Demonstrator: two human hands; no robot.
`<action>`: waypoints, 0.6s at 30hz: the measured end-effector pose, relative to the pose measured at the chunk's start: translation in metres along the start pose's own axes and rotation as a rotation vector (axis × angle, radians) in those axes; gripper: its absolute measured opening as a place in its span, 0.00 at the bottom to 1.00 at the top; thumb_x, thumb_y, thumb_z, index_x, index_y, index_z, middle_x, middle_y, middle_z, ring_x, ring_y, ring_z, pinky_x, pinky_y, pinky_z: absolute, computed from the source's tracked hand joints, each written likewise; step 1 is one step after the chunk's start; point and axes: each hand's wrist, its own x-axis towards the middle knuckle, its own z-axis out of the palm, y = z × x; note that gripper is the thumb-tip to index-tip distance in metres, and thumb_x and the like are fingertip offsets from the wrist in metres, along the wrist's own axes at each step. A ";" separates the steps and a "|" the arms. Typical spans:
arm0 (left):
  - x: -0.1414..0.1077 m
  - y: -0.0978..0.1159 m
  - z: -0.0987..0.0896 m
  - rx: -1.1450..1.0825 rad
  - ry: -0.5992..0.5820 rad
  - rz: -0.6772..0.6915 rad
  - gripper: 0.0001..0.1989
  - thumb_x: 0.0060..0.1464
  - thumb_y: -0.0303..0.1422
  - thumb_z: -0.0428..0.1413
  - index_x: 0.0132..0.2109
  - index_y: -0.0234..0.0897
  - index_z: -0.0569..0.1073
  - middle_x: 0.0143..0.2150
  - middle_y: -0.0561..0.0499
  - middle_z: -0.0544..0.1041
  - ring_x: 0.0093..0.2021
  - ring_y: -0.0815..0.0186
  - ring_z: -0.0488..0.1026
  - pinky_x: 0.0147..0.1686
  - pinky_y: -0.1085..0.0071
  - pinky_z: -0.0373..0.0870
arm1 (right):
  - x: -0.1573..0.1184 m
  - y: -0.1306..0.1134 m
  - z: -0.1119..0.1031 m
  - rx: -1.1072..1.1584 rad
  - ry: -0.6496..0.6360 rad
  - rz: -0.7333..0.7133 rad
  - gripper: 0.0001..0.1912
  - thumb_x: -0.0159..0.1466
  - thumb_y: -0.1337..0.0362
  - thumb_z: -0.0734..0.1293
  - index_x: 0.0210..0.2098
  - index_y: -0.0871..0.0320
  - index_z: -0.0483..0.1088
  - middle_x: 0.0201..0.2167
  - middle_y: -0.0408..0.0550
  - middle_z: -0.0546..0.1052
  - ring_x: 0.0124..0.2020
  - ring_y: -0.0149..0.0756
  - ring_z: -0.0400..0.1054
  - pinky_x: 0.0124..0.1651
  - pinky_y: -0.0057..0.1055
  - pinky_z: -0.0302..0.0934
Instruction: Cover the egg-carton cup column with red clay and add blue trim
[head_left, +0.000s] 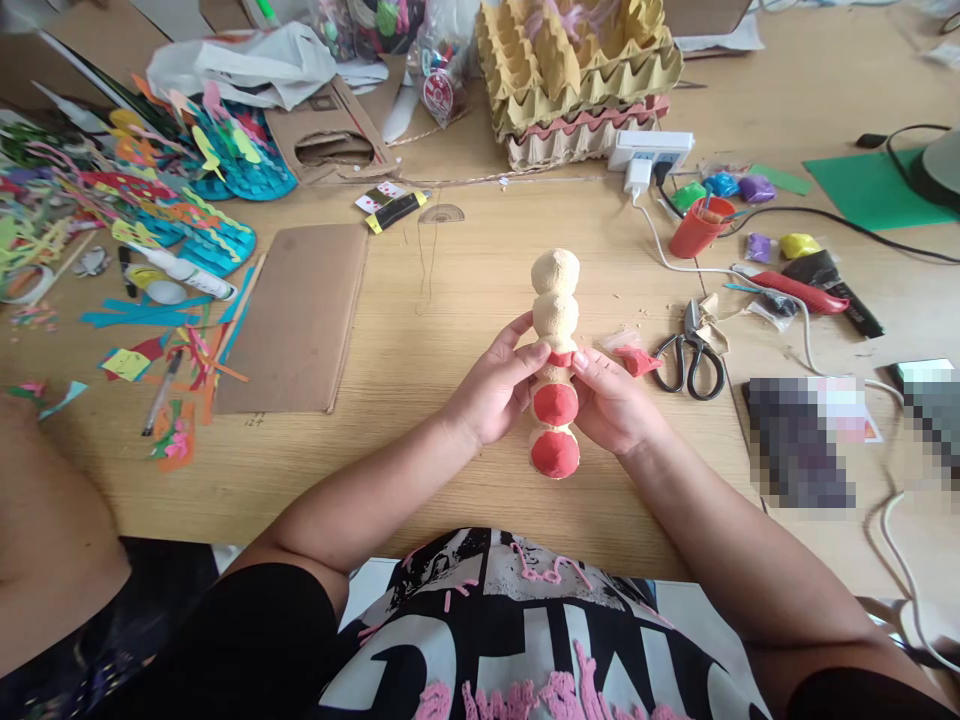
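Both hands hold a strip of egg carton cups (556, 316) upright above the table, in front of my chest. Its two lowest bumps are capped with red clay (555, 455), while the two upper ones are bare and cream-coloured. My left hand (499, 385) grips the strip's left side, thumb pressed near the middle bump. From the right, my right hand (611, 400) pinches the same spot, where a bit of red clay (561, 358) shows between the thumbs. To the right lie an opened packet of red clay (636, 360) and black-handled scissors (691, 352).
Stacked egg trays (577, 85) stand at the back beside a white power strip (651, 150) with cables. A cardboard sheet (292, 315) and paper scraps lie left. An orange cup (701, 228) and clay packets are at right. Another person's arm (52, 540) rests at far left.
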 end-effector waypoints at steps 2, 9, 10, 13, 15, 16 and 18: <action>0.000 0.001 0.000 -0.017 -0.032 -0.006 0.43 0.55 0.51 0.80 0.72 0.50 0.74 0.48 0.52 0.88 0.55 0.55 0.88 0.58 0.58 0.80 | -0.001 -0.002 -0.001 -0.010 -0.008 0.009 0.21 0.61 0.42 0.86 0.39 0.49 0.82 0.35 0.45 0.82 0.38 0.41 0.73 0.42 0.38 0.71; -0.004 0.005 0.004 -0.019 -0.012 0.006 0.50 0.51 0.38 0.83 0.75 0.53 0.69 0.46 0.56 0.86 0.52 0.59 0.86 0.59 0.59 0.78 | -0.001 -0.005 0.001 -0.051 0.011 -0.028 0.20 0.61 0.46 0.88 0.41 0.50 0.85 0.40 0.47 0.86 0.44 0.41 0.78 0.48 0.36 0.75; -0.005 0.005 0.005 -0.018 -0.001 0.014 0.52 0.51 0.37 0.83 0.76 0.54 0.68 0.46 0.56 0.86 0.51 0.60 0.86 0.59 0.59 0.77 | -0.001 -0.004 0.002 -0.052 0.019 -0.034 0.20 0.61 0.46 0.88 0.41 0.50 0.86 0.40 0.47 0.87 0.44 0.41 0.79 0.48 0.36 0.75; -0.006 0.003 0.008 -0.008 0.018 0.039 0.54 0.51 0.34 0.82 0.78 0.54 0.66 0.45 0.57 0.86 0.50 0.61 0.86 0.61 0.58 0.76 | -0.001 -0.002 0.003 -0.051 0.015 -0.036 0.20 0.62 0.45 0.87 0.42 0.50 0.85 0.40 0.48 0.87 0.45 0.43 0.80 0.49 0.38 0.77; -0.007 0.002 0.009 0.004 0.026 0.055 0.55 0.51 0.34 0.82 0.79 0.53 0.65 0.43 0.57 0.86 0.50 0.61 0.86 0.61 0.58 0.76 | -0.002 -0.002 0.004 -0.047 -0.005 -0.030 0.20 0.63 0.45 0.87 0.40 0.50 0.84 0.39 0.47 0.87 0.44 0.42 0.81 0.50 0.38 0.77; -0.007 0.002 0.010 0.007 0.033 0.064 0.56 0.51 0.34 0.82 0.79 0.53 0.64 0.42 0.58 0.86 0.49 0.62 0.86 0.61 0.59 0.76 | -0.002 -0.002 0.004 -0.043 -0.013 -0.030 0.20 0.62 0.45 0.87 0.38 0.51 0.83 0.38 0.47 0.87 0.43 0.42 0.80 0.50 0.38 0.77; -0.007 0.001 0.010 0.005 0.047 0.081 0.58 0.51 0.35 0.82 0.80 0.52 0.61 0.41 0.59 0.86 0.47 0.63 0.86 0.60 0.59 0.76 | -0.002 -0.002 0.005 -0.036 -0.021 -0.035 0.21 0.62 0.45 0.88 0.35 0.51 0.81 0.37 0.45 0.86 0.42 0.40 0.79 0.50 0.37 0.76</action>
